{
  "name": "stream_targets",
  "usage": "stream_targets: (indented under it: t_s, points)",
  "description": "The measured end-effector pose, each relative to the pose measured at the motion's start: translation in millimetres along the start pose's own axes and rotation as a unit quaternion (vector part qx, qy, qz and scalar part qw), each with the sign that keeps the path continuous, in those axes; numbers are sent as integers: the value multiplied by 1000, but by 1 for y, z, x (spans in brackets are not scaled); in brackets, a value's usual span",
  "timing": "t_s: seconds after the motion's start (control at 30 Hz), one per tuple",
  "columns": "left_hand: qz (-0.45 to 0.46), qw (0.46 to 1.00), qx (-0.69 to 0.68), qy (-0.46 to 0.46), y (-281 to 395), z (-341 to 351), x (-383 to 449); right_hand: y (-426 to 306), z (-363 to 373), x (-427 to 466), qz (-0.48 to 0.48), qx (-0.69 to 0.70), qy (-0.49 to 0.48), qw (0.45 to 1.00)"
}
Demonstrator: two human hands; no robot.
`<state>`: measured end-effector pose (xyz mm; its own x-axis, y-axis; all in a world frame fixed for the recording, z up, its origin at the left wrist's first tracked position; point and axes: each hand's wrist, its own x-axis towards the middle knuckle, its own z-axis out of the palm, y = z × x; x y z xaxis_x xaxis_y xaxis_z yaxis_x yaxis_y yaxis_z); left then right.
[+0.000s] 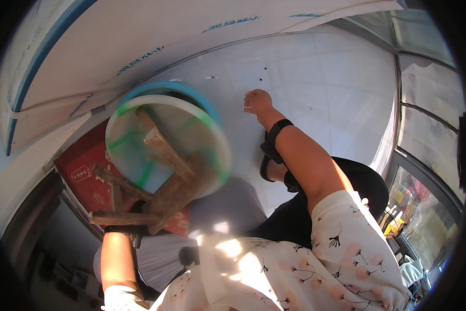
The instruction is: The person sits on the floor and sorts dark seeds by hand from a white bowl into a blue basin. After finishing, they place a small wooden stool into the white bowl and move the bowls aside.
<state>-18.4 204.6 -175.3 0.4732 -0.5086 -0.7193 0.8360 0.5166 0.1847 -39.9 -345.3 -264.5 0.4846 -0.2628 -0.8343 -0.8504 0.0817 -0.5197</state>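
Observation:
My left forearm (118, 252) comes up from the lower left, with a black strap at the wrist. A weathered wooden stool (178, 194), tilted with its legs towards me, covers my left hand. The stool appears held up by that hand, though the grip itself is hidden. Partly beneath the stool is a round translucent tub (167, 99) with a white rim and green stripes, blurred. A blue basin (213, 110) shows behind its far edge. My right hand (258, 102) is over the pale floor, fingers curled, with nothing visible in it.
A red patterned mat (81, 163) lies under the tub's left side. Large white panels (178, 42) with blue writing stand along the far left. Pale flooring (295, 77) stretches ahead. A glazed door (423, 202) is at the right, and a dark doorway (58, 229) at the lower left.

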Motion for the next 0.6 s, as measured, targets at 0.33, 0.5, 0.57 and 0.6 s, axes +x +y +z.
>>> stream_targets:
  t_s: [0.33,0.5,0.57,0.6]
  points:
    - [15,992,13,121,0,28,-1,-29,-62,42,23,-23,224,974]
    - [30,961,55,270,-11,64,-2,-7,-55,84,-19,-187,271,944]
    - [27,945,57,322,-12,70,0,-5,-52,87,-43,-226,296,927]
    - [28,945,65,319,-13,72,-2,-3,-54,88,-66,-239,307,919]
